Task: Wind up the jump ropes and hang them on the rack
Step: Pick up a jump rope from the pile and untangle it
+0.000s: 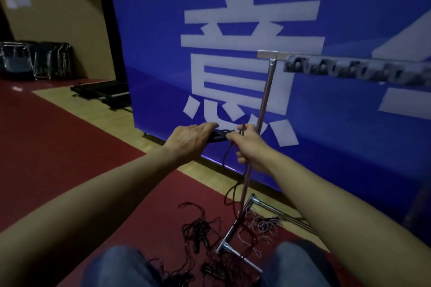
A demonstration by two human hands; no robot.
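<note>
My left hand (190, 141) grips the black handles of a jump rope (218, 135) held out in front of me. My right hand (249, 147) holds the dark cord of the same rope right beside the handles. The cord (229, 193) trails down from my right hand to the floor. The metal rack (264, 102) stands just behind my hands, its upright pole passing behind my right hand. Its top bar (354, 70) with hooks runs off to the right. Tangled black ropes (200, 233) and a pale rope (263, 226) lie around the rack's foot.
A large blue banner (163, 53) with white characters stands close behind the rack. The floor is red with a wooden strip along the banner. Stacked chairs (35, 60) and dark equipment (105, 93) sit far left. My knees show at the bottom edge.
</note>
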